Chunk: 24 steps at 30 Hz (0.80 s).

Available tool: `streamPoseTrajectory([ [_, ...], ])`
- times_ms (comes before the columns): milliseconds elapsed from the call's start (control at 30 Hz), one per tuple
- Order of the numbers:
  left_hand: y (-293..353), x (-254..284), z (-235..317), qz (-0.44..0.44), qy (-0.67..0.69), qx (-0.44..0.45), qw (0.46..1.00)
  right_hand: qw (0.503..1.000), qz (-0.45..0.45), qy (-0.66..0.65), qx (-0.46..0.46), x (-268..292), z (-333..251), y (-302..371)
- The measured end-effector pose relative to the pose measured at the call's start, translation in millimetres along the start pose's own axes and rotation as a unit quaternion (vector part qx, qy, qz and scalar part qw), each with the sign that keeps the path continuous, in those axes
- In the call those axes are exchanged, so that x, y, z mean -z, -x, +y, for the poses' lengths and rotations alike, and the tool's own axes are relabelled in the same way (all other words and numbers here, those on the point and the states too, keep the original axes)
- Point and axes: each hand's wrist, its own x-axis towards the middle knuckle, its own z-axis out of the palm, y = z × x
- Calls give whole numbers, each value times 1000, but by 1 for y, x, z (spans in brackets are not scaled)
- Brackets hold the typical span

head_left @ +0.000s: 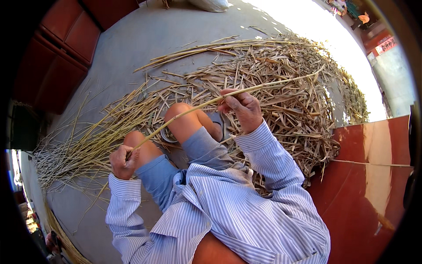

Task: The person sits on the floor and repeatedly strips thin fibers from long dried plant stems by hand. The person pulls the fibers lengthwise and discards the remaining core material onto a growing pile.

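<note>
A long, thin, pale yellow-green plant stalk [176, 118] runs slantwise across my knees, from lower left to upper right. My left hand [124, 163] is closed round its lower end, beside my left knee. Further along, my right hand [242, 109] pinches the same stalk between thumb and fingers. The far end of the stalk reaches over a broad heap of dry brown leaf sheaths [285, 101]. To the left lies a loose spread of thin bare stalks [90, 138], their tips fanning out near the wall.
Longer stalks [189, 53] lie along the heap's far edge on the grey floor [127, 48]. Dark red furniture [70, 37] stands at the far left, and a glossy red panel [351, 193] at the right. A white sack [210, 4] is at the back. Between my legs shows a round rim [167, 137].
</note>
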Motion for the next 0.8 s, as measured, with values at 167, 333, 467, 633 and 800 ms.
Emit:
streamPoseTrajectory([
  [167, 6, -4, -2, 4, 5, 28, 1000, 1000, 5, 15, 18, -10, 22, 2],
  [333, -8, -14, 31, -4, 11, -24, 1000, 981, -90, 119, -125, -19, 42, 16],
  [467, -12, -6, 30, -22, -56, -26, 998, 975, -101, -144, -134, 29, 9, 11],
  [633, -6, 11, 26, -59, -100, -23, 993, 954, 148, -258, -16, 139, -26, -15],
  [800, 6, 84, 32, -25, -156, -50, 986, 939, 260, -219, -57, 278, -29, -28],
])
